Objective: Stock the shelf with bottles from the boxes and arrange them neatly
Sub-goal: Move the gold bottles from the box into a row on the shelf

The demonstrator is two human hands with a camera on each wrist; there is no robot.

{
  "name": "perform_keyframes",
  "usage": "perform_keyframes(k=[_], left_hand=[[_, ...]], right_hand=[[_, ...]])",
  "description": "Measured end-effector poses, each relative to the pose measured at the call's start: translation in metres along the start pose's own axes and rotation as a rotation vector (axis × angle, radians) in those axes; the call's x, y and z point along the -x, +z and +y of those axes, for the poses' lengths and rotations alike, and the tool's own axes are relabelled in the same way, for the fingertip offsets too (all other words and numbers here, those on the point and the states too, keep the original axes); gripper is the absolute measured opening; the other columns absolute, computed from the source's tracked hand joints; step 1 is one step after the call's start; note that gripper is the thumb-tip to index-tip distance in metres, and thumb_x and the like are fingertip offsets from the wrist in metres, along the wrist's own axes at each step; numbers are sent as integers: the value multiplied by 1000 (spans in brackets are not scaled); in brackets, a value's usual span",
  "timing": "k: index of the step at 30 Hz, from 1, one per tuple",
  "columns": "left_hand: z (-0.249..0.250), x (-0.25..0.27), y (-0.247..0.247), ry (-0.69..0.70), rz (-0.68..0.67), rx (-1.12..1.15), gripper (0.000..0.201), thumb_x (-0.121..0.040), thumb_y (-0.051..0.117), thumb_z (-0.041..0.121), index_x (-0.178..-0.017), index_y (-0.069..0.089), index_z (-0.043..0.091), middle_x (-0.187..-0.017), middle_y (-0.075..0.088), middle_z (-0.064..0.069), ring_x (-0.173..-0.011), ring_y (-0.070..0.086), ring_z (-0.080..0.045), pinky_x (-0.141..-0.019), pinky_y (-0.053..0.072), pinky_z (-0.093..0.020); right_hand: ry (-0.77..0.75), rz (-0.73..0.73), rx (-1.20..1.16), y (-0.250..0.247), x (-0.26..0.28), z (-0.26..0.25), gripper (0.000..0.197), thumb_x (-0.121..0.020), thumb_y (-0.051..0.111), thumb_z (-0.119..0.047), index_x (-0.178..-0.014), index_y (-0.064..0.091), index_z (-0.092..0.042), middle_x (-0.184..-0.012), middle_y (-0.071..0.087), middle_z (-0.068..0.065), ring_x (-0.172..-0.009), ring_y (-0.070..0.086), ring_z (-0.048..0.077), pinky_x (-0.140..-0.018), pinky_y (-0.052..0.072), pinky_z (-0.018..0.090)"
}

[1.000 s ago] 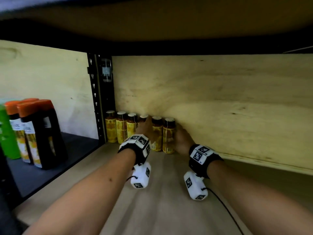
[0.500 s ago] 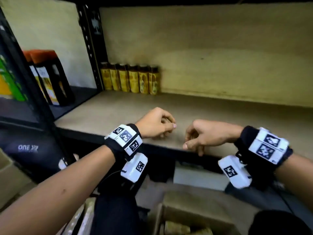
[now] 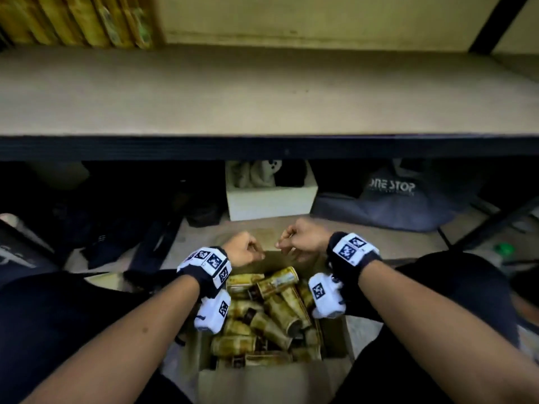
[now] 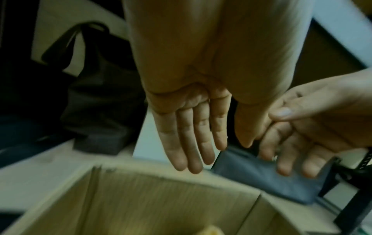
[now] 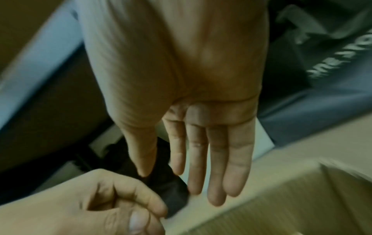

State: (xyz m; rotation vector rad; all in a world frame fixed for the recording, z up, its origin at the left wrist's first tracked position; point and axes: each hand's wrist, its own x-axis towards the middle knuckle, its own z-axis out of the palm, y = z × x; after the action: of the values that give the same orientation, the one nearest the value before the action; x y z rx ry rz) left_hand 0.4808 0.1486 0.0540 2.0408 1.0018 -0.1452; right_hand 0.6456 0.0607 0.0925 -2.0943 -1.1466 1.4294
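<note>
In the head view's upper left, a row of bottles [image 3: 87, 20] stands at the back of the shelf [image 3: 262, 91], cut off by the frame's top edge; the shelf board runs across the whole upper half, its dark front edge crossing mid-frame. Below that edge, left to right, lie dark clutter, a white bin [image 3: 271, 199] at centre and a grey bag [image 3: 408, 199] printed "ONE STOP" on the right.

At lower centre an open box [image 3: 262, 380] sits between the person's knees, full of loose bottles [image 3: 271, 310] lying in a jumble. The left hand [image 3: 243, 250] hangs over the box's far edge, just left of centre; its wrist view shows the fingers [image 4: 191, 143] straight, close together and holding nothing. The right hand [image 3: 302, 237] hangs just beside it, the two nearly touching; its fingers [image 5: 217, 159] also hang straight and relaxed with nothing in them. Both wrists carry marker-covered bands. The wrist views are blurred.
</note>
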Motion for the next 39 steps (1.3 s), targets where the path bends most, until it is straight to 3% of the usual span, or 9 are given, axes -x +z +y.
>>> perform_keyframes(k=[6,9,13,16,22,28,32,36,39], left_hand=[[-64,-41,86,-271,-83,-20,45,-81,75,26,-120,60,9,-119,64,-12,-108,59,-26,-88,45,-27],[-81,-44,103,-352,-57,-101,49,-82,73,31,-124,57,10,-122,62,-12,-113,57,-27,-87,44,-27],[-95,-50,116,-366,-88,-182,55,-83,70,41,-125,55,10,-124,62,-10,-113,58,-27,-90,48,-32],[-94,-56,126,-352,-144,-131,54,-78,76,39,-121,59,13,-118,66,-4,-107,62,-24,-83,48,-28],[-104,-67,136,-389,-160,-42,60,-66,83,42,-116,62,16,-111,69,-2,-98,65,-23,-85,52,-32],[-104,-66,134,-420,-78,-62,53,-69,82,42,-108,68,9,-106,70,-6,-97,64,-23,-74,48,-25],[-97,-58,125,-412,45,-11,58,-68,83,41,-113,65,9,-110,68,-6,-100,63,-24,-79,48,-26],[-79,-49,109,-320,160,104,43,-69,83,31,-100,59,13,-102,65,-6,-89,60,-23,-75,45,-27],[-70,-36,95,-253,251,212,40,-68,83,22,-93,52,19,-94,63,-6,-83,58,-23,-69,42,-25]], right_hand=[[372,107,-371,44,-27,98,20,-93,62,-23,-106,59,-7,-100,66,12,-76,64,24,-62,52,32],[488,175,-463,70,-33,143,43,-87,65,-21,-124,56,-2,-118,64,19,-83,63,28,-72,55,38],[509,156,-330,96,-42,162,52,-87,66,-22,-134,53,-3,-128,60,19,-97,61,29,-70,54,32],[477,132,-116,99,-56,157,50,-89,65,-24,-132,54,-3,-133,57,17,-120,56,31,-93,46,32],[507,-7,10,116,-70,156,72,-79,77,-38,-132,49,0,-131,57,15,-114,59,34,-86,52,36],[511,-72,-54,121,-74,152,55,-88,69,-27,-133,53,-1,-135,55,18,-125,53,33,-94,45,31],[520,-69,-245,117,-73,135,56,-92,60,-39,-134,52,-2,-135,55,17,-125,53,32,-101,44,35],[524,-47,-365,109,-69,127,55,-72,66,-52,-111,61,-14,-122,62,8,-110,59,28,-99,47,38],[503,-39,-433,110,-70,138,50,-59,67,-49,-93,63,-13,-112,68,16,-107,63,34,-96,48,43]])
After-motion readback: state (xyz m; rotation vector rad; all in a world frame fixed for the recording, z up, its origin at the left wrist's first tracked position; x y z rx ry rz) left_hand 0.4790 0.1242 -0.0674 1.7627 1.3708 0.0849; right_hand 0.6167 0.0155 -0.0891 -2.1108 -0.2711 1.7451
